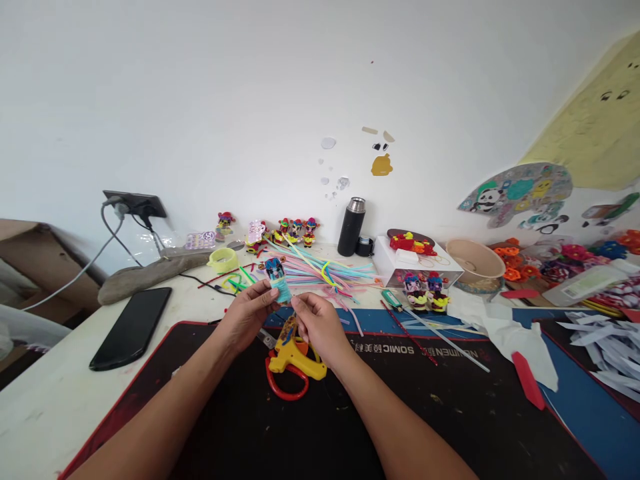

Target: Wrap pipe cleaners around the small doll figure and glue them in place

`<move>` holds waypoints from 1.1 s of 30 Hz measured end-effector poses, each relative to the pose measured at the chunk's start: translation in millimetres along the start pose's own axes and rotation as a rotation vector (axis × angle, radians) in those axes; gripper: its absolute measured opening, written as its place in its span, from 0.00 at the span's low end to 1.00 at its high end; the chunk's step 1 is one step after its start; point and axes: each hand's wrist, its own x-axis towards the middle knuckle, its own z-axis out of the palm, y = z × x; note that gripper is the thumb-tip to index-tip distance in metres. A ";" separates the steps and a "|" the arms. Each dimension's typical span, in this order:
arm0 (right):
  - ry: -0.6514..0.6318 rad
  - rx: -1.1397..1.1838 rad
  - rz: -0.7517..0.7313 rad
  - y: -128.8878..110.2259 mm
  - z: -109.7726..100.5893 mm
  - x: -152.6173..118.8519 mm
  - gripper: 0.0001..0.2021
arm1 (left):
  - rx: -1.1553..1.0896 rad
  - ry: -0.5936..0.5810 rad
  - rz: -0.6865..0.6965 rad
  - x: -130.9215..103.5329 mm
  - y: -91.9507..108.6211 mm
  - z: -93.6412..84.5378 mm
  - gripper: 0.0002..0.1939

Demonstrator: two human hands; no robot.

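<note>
A small pipe-cleaner figure (pixel 281 291) with a dark blue and red head and a light blue body is held upright above the mat. My left hand (pixel 253 307) pinches it from the left side, thumb across the light blue part. At its lower right edge, the fingertips of my right hand (pixel 316 325) are closed together on the light blue end. Under my hands lies a yellow hot glue gun (pixel 297 363), its nozzle end partly hidden. Red-handled scissors (pixel 287 395) rest beneath the glue gun.
Coloured pipe cleaners (pixel 325 270) lie piled behind my hands. A black thermos (pixel 352 227) and a white box (pixel 420 263) stand by the wall. Finished figures (pixel 297 230) line the back. At left are a phone (pixel 131 330) and a tape roll (pixel 223 259); paper strips (pixel 607 347) lie right.
</note>
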 end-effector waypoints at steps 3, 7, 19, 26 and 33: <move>-0.003 -0.008 -0.002 -1.0 0.4 -0.8 0.23 | 0.010 -0.005 -0.006 -0.5 0.3 0.8 0.20; -0.001 -0.022 -0.009 -0.5 0.5 -0.3 0.23 | 0.029 -0.019 -0.006 -1.4 0.8 1.9 0.19; -0.005 -0.068 -0.011 0.7 0.1 -0.7 0.23 | 0.068 -0.021 0.027 -1.0 1.2 1.5 0.17; -0.004 -0.057 -0.012 1.3 -0.3 -0.2 0.24 | 0.049 -0.006 0.035 -0.2 0.6 -1.0 0.17; -0.019 -0.028 -0.002 -3.5 2.7 -2.1 0.27 | 0.024 -0.014 0.028 -1.2 0.4 -0.2 0.18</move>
